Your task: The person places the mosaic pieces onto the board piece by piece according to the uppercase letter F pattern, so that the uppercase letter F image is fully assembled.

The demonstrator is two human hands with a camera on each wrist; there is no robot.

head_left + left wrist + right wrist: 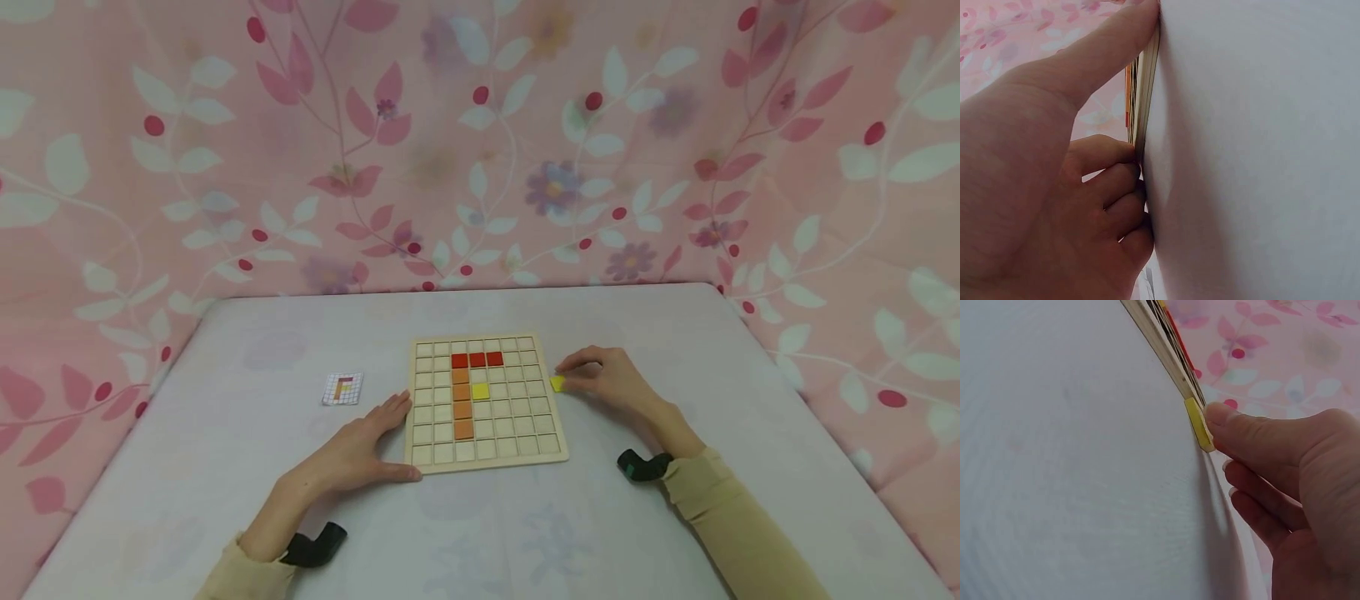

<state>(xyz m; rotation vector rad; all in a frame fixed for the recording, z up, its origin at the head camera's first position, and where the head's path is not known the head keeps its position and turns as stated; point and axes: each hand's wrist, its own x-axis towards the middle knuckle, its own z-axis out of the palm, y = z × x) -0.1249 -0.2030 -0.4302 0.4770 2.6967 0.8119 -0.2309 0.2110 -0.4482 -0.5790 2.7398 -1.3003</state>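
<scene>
A wooden grid board [525,406] lies on the table in the head view. It bears a row of red tiles [477,360], a column of orange tiles [462,410] and one yellow tile [480,392]. My right hand [611,385] pinches another yellow tile [557,383] between thumb and fingers, just off the board's right edge. The right wrist view shows that yellow tile [1199,424] tilted at the fingertips, near the board's side. With extended fingers and thumb spread apart, my left hand [348,454] touches the board's left edge and near-left corner.
A small pattern card [342,389] with a coloured grid lies left of the board. The white cloth-covered table [637,321] ends at a pink floral curtain [480,167]. Black wrist devices [318,546] sit on both forearms.
</scene>
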